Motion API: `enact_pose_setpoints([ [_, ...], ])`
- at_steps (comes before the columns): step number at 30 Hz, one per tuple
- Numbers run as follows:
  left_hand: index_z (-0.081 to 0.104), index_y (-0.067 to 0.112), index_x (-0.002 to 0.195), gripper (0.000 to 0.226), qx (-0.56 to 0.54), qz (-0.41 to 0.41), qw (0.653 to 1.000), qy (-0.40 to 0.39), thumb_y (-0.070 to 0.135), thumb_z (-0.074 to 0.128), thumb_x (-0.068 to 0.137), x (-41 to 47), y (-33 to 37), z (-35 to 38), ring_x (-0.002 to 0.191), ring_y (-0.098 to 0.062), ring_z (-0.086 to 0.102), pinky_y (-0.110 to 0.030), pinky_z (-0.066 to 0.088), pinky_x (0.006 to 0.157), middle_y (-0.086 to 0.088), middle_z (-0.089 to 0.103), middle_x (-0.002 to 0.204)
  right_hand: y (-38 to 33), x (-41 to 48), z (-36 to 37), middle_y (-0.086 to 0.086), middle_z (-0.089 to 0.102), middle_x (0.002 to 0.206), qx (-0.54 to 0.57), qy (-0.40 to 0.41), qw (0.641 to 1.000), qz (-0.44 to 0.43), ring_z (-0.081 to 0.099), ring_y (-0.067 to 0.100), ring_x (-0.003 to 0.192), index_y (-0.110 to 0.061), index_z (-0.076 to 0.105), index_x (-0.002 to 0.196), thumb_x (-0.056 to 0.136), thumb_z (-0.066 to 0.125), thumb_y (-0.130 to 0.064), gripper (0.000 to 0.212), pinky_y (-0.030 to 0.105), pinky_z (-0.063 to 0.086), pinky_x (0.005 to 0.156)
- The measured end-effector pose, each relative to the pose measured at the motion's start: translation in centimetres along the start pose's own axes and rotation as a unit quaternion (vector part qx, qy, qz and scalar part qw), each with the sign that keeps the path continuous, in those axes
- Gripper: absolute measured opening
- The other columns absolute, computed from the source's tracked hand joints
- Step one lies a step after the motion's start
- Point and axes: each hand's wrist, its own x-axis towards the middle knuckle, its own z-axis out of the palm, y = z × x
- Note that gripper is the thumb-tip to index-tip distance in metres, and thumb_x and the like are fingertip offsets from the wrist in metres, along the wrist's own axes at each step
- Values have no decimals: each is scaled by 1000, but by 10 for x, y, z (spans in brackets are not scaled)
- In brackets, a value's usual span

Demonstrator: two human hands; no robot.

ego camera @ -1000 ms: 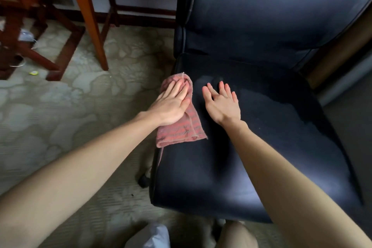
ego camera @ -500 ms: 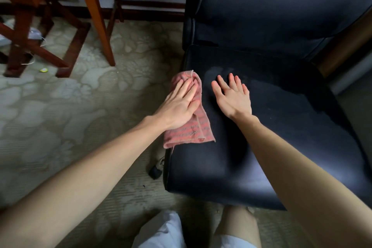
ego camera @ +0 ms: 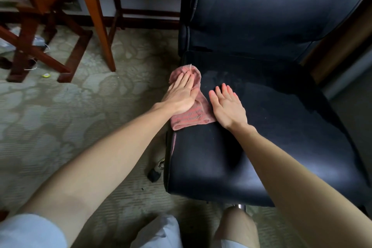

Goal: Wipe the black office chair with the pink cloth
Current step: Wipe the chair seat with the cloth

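Note:
The black office chair [ego camera: 281, 137] fills the right half of the view, its seat facing me and its backrest rising behind. A folded pink cloth [ego camera: 196, 115] with darker stripes lies on the seat's left edge. My left hand [ego camera: 181, 94] lies flat on the cloth with straight fingers, pressing it onto the seat. My right hand [ego camera: 227, 106] rests flat on the bare seat just right of the cloth, fingers spread and straight. A paler streak marks the seat beyond the hands.
Patterned beige carpet [ego camera: 70, 123] covers the floor on the left. Wooden table legs [ego camera: 94, 18] and a dark wooden frame [ego camera: 30, 46] stand at the back left. A chair caster [ego camera: 155, 173] shows under the seat's left edge. My knees [ego camera: 237, 227] are at the bottom.
The view has shifted, so the chair and hands sit a little differently in frame. Both hands stay flat, the left on the cloth, the right beside it; the cloth has barely moved on the seat.

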Motion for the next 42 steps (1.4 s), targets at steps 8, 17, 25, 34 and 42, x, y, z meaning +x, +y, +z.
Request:
enact_pose_setpoints([
  [8,-7,20,158,60,-16,26,1000,-4,43,17,107,-83,-4,25,149,-7,-22,-34,-6,123,6,-20,164,-2,-6,1,2,0,164,0,-4,1000,5,-6,11,150,-16,14,156,102,13,-55,67,29,-6,121],
  [17,-6,16,158,61,4,-26,1000,4,44,13,107,-41,10,17,151,-13,-18,-41,-4,123,2,-17,165,-4,-47,6,3,8,164,59,-2,998,-18,-1,10,150,-14,23,155,102,13,-52,66,29,-3,122],
  [25,-6,20,158,62,-22,31,999,7,43,19,107,-114,0,35,148,-7,-21,-33,-5,120,7,-18,164,-3,-36,17,7,9,164,28,17,999,-20,0,15,151,-10,29,152,99,10,-57,73,32,-2,123],
  [34,-4,17,159,61,-9,-3,999,34,43,17,108,-77,4,30,151,-11,-17,-36,-3,123,2,-15,166,-2,-41,17,4,9,164,11,18,999,-29,1,12,151,-13,22,155,100,10,-57,71,31,-2,123],
  [42,-2,18,159,75,-19,26,999,29,54,32,103,-98,-8,28,151,-13,-15,-41,2,122,2,-14,166,-10,-31,19,5,10,164,16,25,1000,-9,2,15,151,-13,24,154,98,8,-57,73,35,0,123],
])
